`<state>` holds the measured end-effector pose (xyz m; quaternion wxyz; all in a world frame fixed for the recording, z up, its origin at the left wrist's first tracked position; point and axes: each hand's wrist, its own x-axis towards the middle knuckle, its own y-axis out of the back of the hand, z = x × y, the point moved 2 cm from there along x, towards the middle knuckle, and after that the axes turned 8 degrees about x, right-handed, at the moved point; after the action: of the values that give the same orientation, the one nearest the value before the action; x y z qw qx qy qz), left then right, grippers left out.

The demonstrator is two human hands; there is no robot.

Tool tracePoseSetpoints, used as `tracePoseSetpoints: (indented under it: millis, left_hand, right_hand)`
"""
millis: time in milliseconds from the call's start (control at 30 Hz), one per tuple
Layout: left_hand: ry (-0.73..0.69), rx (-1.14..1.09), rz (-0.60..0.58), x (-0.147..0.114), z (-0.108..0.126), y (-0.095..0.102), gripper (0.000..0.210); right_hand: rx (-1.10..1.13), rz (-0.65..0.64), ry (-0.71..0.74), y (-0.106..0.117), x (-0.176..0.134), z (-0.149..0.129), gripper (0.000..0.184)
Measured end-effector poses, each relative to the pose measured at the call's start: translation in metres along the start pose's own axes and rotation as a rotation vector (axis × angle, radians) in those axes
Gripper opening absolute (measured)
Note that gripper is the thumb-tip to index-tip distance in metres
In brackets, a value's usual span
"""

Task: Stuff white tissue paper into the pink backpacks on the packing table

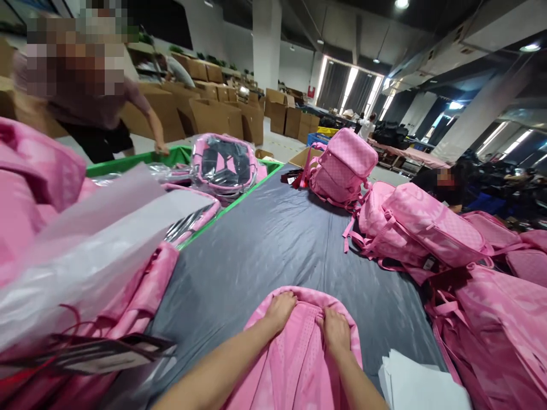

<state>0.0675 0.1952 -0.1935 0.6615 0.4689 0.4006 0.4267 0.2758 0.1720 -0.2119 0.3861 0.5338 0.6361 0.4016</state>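
Observation:
A pink backpack (pixel 294 364) lies in front of me on the dark-covered table, its rounded top pointing away. My left hand (pixel 281 310) is closed on the fabric just inside the upper rim, at the left. Opposite it, my right hand (pixel 335 330) has its fingers curled on the same bag, right of the middle. Part of each hand's fingertips is hidden in the fabric. Beside my right forearm rests a stack of white sheets (pixel 421 378).
Several pink backpacks (pixel 427 222) line the right side. At left, a green-edged bin (pixel 231 209) holds plastic-wrapped bags. Nearer lie pink bags, translucent plastic (pixel 98 239) and dark tags (pixel 111 356). A person (pixel 102 108) leans over the bin; cardboard boxes (pixel 216 118) stand behind.

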Motion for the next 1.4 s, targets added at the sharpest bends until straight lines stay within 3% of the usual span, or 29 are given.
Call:
tracePoseSetpoints:
  millis: [67,167,300,400,467,533,633,733,900,1033,1167,1400]
  left_hand:
    - [-0.044,-0.012,0.022,-0.012,0.009,0.003,0.043]
    - [-0.188,-0.063,0.093,-0.047,0.024,-0.012,0.091]
    - [-0.162,-0.102,0.149,-0.065,0.025,-0.051,0.088]
    - [-0.124,-0.074,0.259,-0.059,0.022,-0.069,0.086]
    - [-0.119,-0.043,0.312,-0.056,0.021,-0.076,0.086]
    - [-0.113,-0.002,0.357,-0.058,0.020,-0.080,0.086]
    - [-0.078,0.083,0.468,-0.066,0.018,-0.087,0.082]
    - [-0.119,0.155,0.575,-0.073,0.016,-0.091,0.073]
    - [-0.328,0.224,0.600,-0.070,0.024,-0.085,0.063]
    - [-0.351,0.272,0.659,-0.065,0.027,-0.075,0.066]
    - [-0.362,0.261,0.630,-0.069,0.025,-0.073,0.067]
    - [-0.395,0.132,0.435,-0.073,0.020,-0.078,0.075]
  right_hand:
    - [-0.030,0.007,-0.004,-0.002,0.009,0.001,0.024]
    - [0.035,0.186,0.067,-0.021,0.006,0.008,0.026]
    - [0.141,0.347,0.141,-0.041,-0.008,0.020,0.033]
    - [0.145,0.360,0.231,-0.020,-0.016,0.031,0.041]
    - [0.130,0.293,0.218,0.011,-0.013,0.038,0.055]
    - [0.132,0.116,0.116,0.042,0.000,0.043,0.066]
    - [0.146,-0.143,0.024,0.067,0.030,0.043,0.055]
    - [0.121,-0.229,-0.013,0.061,0.059,0.041,0.047]
    - [0.000,-0.381,-0.141,0.040,0.076,0.038,0.047]
    - [-0.126,-0.355,-0.132,0.054,0.052,0.017,0.040]
    - [-0.188,-0.347,-0.060,0.068,0.032,0.008,0.039]
    - [-0.208,-0.323,-0.134,0.064,0.046,0.019,0.030]
